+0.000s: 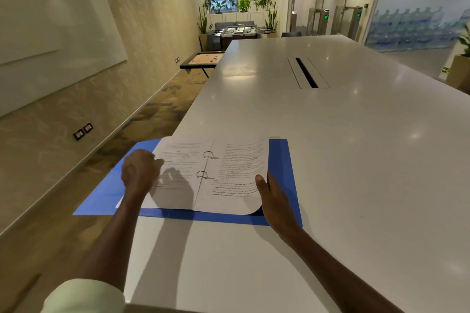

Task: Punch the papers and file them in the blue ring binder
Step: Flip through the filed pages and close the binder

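Papers (230, 178) thin, floppy, on 2 rings (208, 154); right hand (273, 197) pinches the corner, left hand (140, 170) curled loosely, empty; lift near holes.

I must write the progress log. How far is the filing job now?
Done: printed sheets already sit on both metal rings of the open blue ring binder. In hand: the right hand grips the right page's lower corner; the left hand is over the left page. Left: closing the binder. No punch is visible.
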Demonstrator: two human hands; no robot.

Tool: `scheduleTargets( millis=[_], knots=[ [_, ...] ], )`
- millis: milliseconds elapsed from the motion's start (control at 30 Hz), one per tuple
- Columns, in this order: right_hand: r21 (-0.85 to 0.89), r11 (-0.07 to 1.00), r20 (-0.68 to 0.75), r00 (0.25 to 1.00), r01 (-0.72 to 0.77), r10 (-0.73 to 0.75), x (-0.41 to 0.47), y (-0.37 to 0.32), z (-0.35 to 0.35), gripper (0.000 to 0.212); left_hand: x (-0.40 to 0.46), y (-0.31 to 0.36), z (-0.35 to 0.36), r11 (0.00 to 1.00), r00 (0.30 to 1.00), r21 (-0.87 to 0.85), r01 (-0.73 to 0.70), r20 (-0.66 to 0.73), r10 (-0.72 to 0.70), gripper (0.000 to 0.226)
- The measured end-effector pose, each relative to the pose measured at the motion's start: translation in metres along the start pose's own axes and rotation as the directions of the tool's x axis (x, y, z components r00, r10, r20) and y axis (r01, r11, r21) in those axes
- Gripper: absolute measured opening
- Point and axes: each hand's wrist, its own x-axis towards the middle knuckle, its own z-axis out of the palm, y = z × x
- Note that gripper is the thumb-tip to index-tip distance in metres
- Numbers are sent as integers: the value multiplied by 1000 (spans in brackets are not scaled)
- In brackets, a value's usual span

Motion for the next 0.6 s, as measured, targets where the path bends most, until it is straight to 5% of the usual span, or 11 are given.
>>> scheduleTargets(
  millis=[200, 400, 600],
  knots=[
    [-74, 997, 63, 998, 26, -22, -4, -6, 3, 46, -63, 78, 5, 933, 960, -322, -163, 167, 225, 22],
    [-265, 963, 109, 994, 40, -12, -4, -4, 11, 71, -104, 123, 22, 797, 826, -599, 75, 485, 286, 27],
    [-452, 889, 120, 993, 67, -13, -7, -11, 12, 63, -116, 125, 37, 803, 851, -588, 101, 469, 237, 14]
  ],
)
